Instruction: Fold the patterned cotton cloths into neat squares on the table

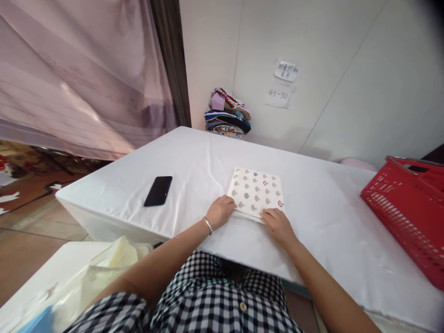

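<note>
A white folded cloth point(255, 190) printed with small mushrooms, mostly grey-beige with a few red, green and blue ones, lies flat on the white-covered table point(194, 185). At its near left corner, my left hand point(221, 212) has its fingers closed on the edge; a bracelet circles that wrist. My right hand point(278, 225) pinches the near edge toward the right corner, thumb side inward. Folded layers show along the front between both hands. The fingertips are partly hidden against the fabric.
A black phone point(158, 191) lies on the table's left. On the right stands a red plastic basket point(409, 208). Folded fabrics point(228, 113) are piled by the wall beyond the table. A lower white surface point(74, 259) at left bears a pale plastic bag point(104, 273).
</note>
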A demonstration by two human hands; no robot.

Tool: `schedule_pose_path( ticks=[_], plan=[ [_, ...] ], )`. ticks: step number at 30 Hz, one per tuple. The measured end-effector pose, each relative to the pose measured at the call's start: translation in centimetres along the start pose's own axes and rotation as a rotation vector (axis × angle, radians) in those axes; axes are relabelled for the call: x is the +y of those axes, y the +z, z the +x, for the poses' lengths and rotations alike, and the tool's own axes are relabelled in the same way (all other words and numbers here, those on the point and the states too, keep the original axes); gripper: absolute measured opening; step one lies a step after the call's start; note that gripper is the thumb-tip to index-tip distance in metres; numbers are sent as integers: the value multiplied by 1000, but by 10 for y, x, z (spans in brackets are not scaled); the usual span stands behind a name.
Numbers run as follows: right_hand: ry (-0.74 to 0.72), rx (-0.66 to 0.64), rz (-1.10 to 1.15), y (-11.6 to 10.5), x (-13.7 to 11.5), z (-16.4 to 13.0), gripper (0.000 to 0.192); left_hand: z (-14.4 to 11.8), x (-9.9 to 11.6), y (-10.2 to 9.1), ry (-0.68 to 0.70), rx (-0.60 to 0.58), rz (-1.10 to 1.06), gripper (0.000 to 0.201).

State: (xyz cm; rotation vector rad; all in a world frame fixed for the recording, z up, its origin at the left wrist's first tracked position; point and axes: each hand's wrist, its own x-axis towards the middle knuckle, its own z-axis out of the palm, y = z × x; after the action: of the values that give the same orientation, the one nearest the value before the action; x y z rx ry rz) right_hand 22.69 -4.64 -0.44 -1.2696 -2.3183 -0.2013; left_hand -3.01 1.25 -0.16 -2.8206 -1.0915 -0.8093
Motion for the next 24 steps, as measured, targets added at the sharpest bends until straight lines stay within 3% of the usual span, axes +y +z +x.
schedule_pose_path(
  ticks=[6, 11, 16, 20, 22, 24],
  plan=[
    [17, 28, -6, 4, -5, -9, 27, 0, 3, -4, -2, -80, 35, 25],
    [22, 81, -1, 9, -5, -9, 25, 6, 4, -6, -8, -110, 107, 14],
    [49, 101, -5, 11, -9, -6, 22, 8, 0, -6, -38, -84, -2, 13],
    [91, 71, -11, 11, -12, -2, 21, 25, 2, -10, -120, 1, -137, 20],
    [102, 58, 5, 12, -13, -2, 21, 33, 7, -9, -76, 11, -147, 20],
    [109, 64, 24, 13, -13, -3, 22, 36, 14, -4, 7, -56, -132, 23]
  ],
)
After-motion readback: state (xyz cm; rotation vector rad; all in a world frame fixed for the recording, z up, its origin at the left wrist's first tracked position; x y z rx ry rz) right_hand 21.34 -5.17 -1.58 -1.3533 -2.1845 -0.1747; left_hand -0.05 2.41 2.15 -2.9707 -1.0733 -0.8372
